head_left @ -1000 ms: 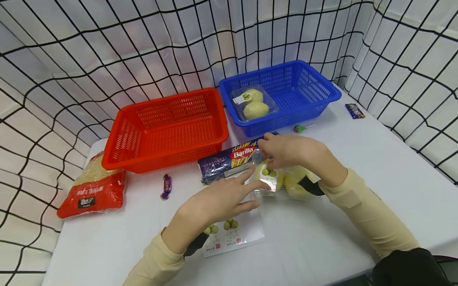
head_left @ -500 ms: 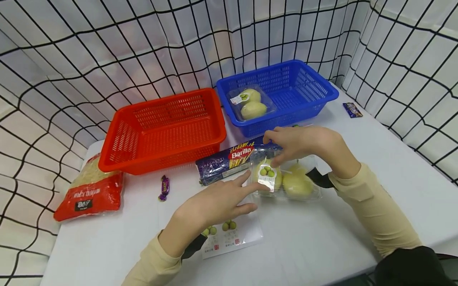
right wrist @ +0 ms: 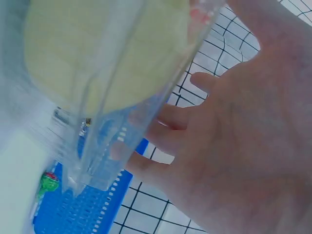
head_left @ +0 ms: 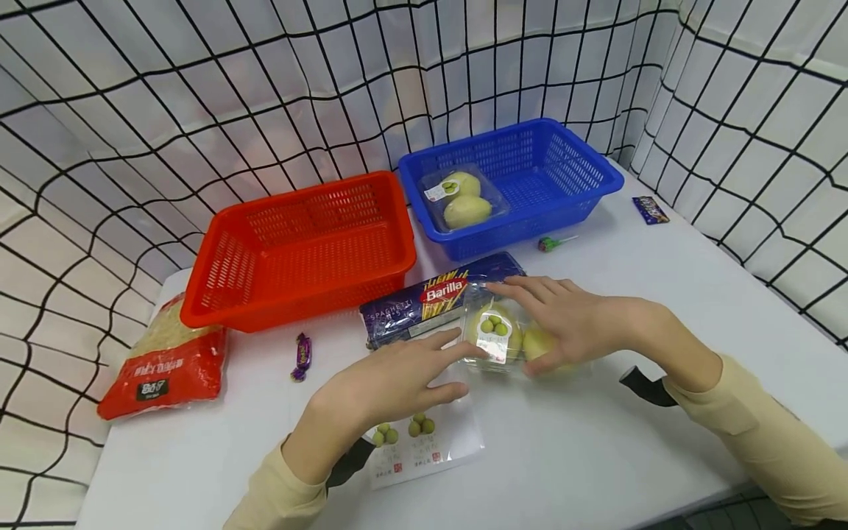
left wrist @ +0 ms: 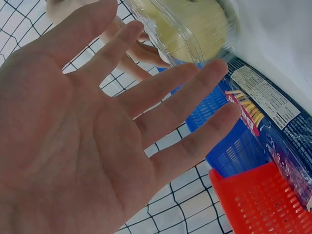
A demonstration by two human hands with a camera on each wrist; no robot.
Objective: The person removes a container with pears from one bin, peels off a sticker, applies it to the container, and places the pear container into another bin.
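Note:
A clear plastic clamshell box of yellow-green fruit (head_left: pixel 493 338) lies on the white table, its label facing up. My right hand (head_left: pixel 576 320) is spread over the box's right half, fingers straight and hiding much of the second fruit. At the box's left end, my left hand (head_left: pixel 391 379) has its fingers extended, the tips right at the edge. In the left wrist view that palm (left wrist: pixel 83 131) shows nothing held. Behind the box lies a blue Barilla spaghetti pack (head_left: pixel 424 298). Under the left hand is a flat printed sheet (head_left: pixel 430 449) with fruit pictures.
A red basket (head_left: pixel 298 313) and a blue basket (head_left: pixel 530 217) stand at the back; the blue one holds another fruit box (head_left: pixel 467 202). A red bag (head_left: pixel 168 368) lies left. A purple candy (head_left: pixel 302 357), a lollipop (head_left: pixel 548 244) and a small packet (head_left: pixel 650 210) are scattered. Black netting surrounds.
My right hand has drawn back from the box's far edge and flattened over its right half, bringing the lollipop back into view. My left hand has stayed nearly still at the left end.

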